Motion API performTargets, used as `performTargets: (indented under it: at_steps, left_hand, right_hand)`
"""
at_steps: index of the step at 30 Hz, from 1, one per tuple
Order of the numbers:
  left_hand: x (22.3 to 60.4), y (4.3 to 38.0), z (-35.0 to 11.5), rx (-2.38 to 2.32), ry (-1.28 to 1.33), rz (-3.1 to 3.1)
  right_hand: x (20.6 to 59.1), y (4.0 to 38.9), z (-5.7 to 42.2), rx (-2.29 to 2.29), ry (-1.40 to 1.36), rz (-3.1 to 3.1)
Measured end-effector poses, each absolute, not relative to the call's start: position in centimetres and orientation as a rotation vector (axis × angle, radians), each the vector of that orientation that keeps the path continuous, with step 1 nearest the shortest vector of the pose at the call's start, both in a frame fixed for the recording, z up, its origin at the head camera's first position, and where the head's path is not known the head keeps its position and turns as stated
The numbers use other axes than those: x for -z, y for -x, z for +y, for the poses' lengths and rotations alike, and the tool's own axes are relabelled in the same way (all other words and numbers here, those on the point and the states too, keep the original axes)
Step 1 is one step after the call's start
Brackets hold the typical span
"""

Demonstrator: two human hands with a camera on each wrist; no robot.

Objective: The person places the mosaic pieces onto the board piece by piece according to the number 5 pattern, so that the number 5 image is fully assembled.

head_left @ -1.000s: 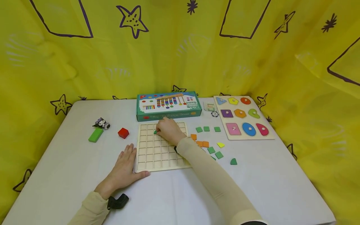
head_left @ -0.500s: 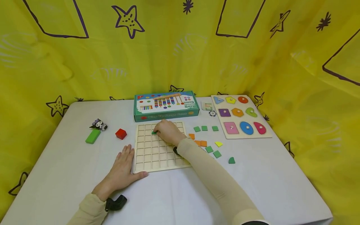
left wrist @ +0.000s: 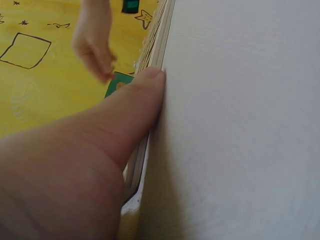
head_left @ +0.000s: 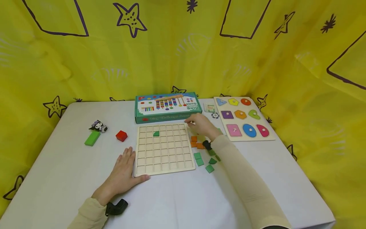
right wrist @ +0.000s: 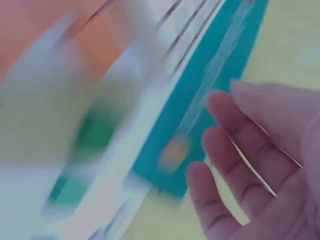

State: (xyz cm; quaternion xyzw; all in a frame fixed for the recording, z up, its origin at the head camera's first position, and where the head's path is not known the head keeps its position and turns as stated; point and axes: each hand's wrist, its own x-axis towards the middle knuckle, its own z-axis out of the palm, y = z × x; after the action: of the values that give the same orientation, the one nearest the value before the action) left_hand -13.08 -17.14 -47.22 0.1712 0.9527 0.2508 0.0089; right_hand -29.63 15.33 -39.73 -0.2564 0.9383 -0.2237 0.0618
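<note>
A pale wooden grid board [head_left: 165, 155] lies in the middle of the table in the head view. One green quarter-circle tile [head_left: 156, 133] sits in a cell near its far left corner. My left hand [head_left: 123, 171] rests spread along the board's left side, its thumb against the near edge; the left wrist view shows that thumb [left wrist: 135, 102] pressed along the rim. Over the board's far right corner hangs my right hand [head_left: 201, 124], holding nothing. Its fingers are loosely bent in the right wrist view. Beneath and beside that arm lie orange square tiles [head_left: 200, 145] and several green tiles [head_left: 209, 168].
Behind the board stands a green game box [head_left: 168, 108]. A shape-knob puzzle [head_left: 244, 125] lies at the back right, near a poker chip [head_left: 215, 115]. To the left are a red cube [head_left: 121, 136], a green block [head_left: 92, 138] and a small figurine [head_left: 98, 126].
My right hand has let go of the green quarter-circle tile, leaving it on the board, and moved right to the far right corner. My left hand has stayed at the board's side.
</note>
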Motion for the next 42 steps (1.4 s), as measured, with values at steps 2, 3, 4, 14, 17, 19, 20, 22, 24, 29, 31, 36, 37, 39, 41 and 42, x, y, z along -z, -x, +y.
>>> performTargets:
  at_steps: [2, 3, 4, 14, 17, 19, 20, 22, 24, 29, 31, 36, 37, 39, 41, 42]
  left_hand:
    - [47.2, 12.9, -17.3, -0.775, -0.532, 2.979]
    - [47.2, 12.9, -17.3, -0.764, -0.525, 2.977]
    - [47.2, 12.8, -17.4, -0.758, -0.525, 2.979]
    - [47.1, 13.0, -17.3, -0.764, -0.543, 2.988]
    - [47.0, 13.1, -17.2, -0.767, -0.549, 2.984]
    - [47.0, 13.1, -17.2, -0.766, -0.546, 2.982]
    - [47.0, 13.2, -17.2, -0.764, -0.546, 2.982]
    - [47.0, 13.2, -17.2, -0.762, -0.546, 2.983]
    - [47.1, 13.3, -17.2, -0.762, -0.545, 2.984]
    - [47.2, 13.3, -17.2, -0.767, -0.542, 2.988]
    - [47.3, 13.3, -17.3, -0.769, -0.541, 2.989]
    - [47.3, 13.3, -17.3, -0.779, -0.540, 2.989]
    - [47.3, 13.2, -17.3, -0.779, -0.539, 2.987]
    - [47.3, 13.2, -17.4, -0.776, -0.538, 2.985]
    - [47.3, 13.2, -17.4, -0.770, -0.534, 2.980]
    - [47.3, 13.2, -17.4, -0.769, -0.535, 2.981]
  right_hand:
    - [40.2, 29.7, 17.7, 0.643, 0.693, 2.830]
    - [40.5, 29.8, 18.6, 0.616, 0.669, 2.822]
    - [40.9, 29.7, 19.5, 0.589, 0.655, 2.812]
    - [42.0, 29.3, 21.0, 0.475, 0.760, 2.840]
    - [42.2, 29.4, 20.8, 0.456, 0.737, 2.846]
    - [42.3, 29.6, 20.7, 0.451, 0.729, 2.852]
    - [42.3, 29.6, 20.6, 0.469, 0.720, 2.855]
    - [42.2, 29.7, 20.4, 0.515, 0.688, 2.863]
    - [41.9, 29.7, 19.9, 0.595, 0.645, 2.864]
    - [41.2, 29.7, 17.2, 0.783, 0.669, 2.842]
    - [40.9, 29.6, 15.7, 0.796, 0.716, 2.834]
    - [40.7, 29.1, 11.5, 0.805, 0.770, 2.792]
    - [40.8, 29.0, 10.8, 0.797, 0.781, 2.782]
    - [41.1, 29.1, 9.5, 0.753, 0.817, 2.770]
    - [41.5, 29.2, 8.4, 0.690, 0.862, 2.766]
    - [41.6, 29.3, 7.9, 0.656, 0.879, 2.765]
